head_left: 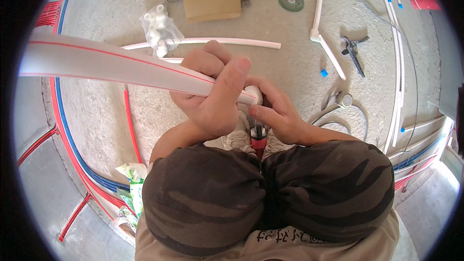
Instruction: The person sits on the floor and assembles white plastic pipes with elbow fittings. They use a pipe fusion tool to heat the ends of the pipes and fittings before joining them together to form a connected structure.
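My left hand (215,89) is wrapped round a white plastic pipe (121,65) with thin red stripes, its thumb lying along the top. From there the pipe runs off to the left edge, its near part large. At its right end sits a white pipe fitting (253,95), which my right hand (280,113) grips with thumb and curled fingers. Just below the hands, between my shoes, stands a red and black tool (258,137). My hands hide its upper part, and I cannot tell whether the fitting touches it.
White fittings in a clear bag (158,29), a cardboard box (212,7) and a green cutting disc (291,0) lie ahead on the concrete floor. To the right are a jointed pipe (317,9), a black pipe cutter (355,53) and a cable. Red and blue pipes (77,159) run along the left.
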Demonstrator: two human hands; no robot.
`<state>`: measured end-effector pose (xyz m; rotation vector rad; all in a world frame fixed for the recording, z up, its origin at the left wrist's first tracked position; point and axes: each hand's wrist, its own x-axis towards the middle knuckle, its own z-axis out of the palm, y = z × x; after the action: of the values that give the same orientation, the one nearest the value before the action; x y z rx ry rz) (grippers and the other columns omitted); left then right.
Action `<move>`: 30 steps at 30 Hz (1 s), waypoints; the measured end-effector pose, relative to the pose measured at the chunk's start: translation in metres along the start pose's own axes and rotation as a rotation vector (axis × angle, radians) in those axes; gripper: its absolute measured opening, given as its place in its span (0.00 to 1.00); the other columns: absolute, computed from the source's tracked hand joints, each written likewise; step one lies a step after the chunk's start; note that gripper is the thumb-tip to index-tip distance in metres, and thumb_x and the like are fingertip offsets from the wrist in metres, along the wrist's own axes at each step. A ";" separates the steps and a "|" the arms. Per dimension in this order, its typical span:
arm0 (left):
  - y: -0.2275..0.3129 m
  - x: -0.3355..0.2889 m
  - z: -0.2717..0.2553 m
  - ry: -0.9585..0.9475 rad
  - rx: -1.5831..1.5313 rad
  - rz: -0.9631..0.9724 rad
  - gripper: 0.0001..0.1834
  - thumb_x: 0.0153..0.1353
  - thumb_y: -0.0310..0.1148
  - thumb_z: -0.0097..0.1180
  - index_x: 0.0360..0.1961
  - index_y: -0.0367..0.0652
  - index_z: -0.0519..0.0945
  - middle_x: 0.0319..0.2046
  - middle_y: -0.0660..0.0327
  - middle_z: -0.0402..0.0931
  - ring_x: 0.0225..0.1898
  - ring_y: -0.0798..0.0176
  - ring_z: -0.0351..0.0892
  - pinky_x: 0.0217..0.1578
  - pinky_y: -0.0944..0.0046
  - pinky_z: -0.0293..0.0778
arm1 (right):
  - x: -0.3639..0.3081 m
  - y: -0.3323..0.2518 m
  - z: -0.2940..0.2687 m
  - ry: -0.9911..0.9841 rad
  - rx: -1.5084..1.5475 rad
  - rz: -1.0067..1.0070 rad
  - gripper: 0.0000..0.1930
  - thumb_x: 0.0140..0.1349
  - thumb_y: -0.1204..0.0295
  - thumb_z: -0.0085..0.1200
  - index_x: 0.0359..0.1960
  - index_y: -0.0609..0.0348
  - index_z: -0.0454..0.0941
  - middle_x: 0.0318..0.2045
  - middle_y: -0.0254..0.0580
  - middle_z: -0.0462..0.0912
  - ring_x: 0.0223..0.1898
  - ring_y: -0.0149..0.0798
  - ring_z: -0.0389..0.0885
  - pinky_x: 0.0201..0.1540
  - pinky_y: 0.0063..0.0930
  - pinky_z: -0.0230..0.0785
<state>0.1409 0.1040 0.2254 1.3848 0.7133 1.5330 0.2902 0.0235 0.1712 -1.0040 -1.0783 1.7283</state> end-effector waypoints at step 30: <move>-0.057 0.029 -0.028 -0.097 -0.734 -1.079 0.24 0.77 0.48 0.44 0.23 0.48 0.63 0.19 0.66 0.59 0.21 0.66 0.59 0.23 0.64 0.59 | 0.001 -0.001 0.001 -0.158 0.306 0.496 0.18 0.67 0.63 0.64 0.50 0.63 0.75 0.29 0.31 0.79 0.26 0.23 0.74 0.28 0.23 0.66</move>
<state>0.1292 0.1576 0.1818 0.3587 0.5809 0.7016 0.2890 0.0247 0.1724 -1.0032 -0.6548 2.3232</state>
